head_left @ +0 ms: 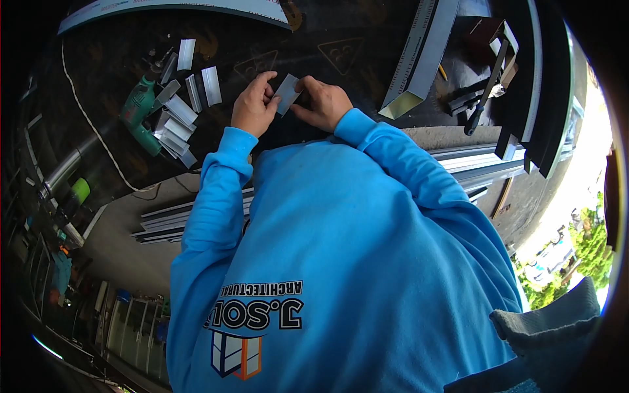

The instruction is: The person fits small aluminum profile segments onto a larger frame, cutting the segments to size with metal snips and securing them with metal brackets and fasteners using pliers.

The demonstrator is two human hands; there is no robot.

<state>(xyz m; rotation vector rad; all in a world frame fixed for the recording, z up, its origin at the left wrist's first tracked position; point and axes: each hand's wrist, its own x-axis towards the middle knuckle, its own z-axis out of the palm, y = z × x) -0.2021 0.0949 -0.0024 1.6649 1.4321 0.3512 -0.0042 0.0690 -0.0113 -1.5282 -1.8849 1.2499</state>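
Small metal piece (287, 93), upper centre of frame, tilted, between the hands over dark tabletop (216, 124). Right hand (327, 105): fingers nearly closed, pinching its right edge. Left hand (253, 110): fingers half-curled, thumb at left edge; cannot tell if it grips.

Risks: thin edge could nick fingertips if the pinch slides; a loose left side could let the piece twist or drop.

Left: green drill (137, 105) against loose offcuts (175, 134); a leftward reach could scatter them, or snag the pale cord (92, 124). Upper right: long profile (419, 65) limits rightward room.
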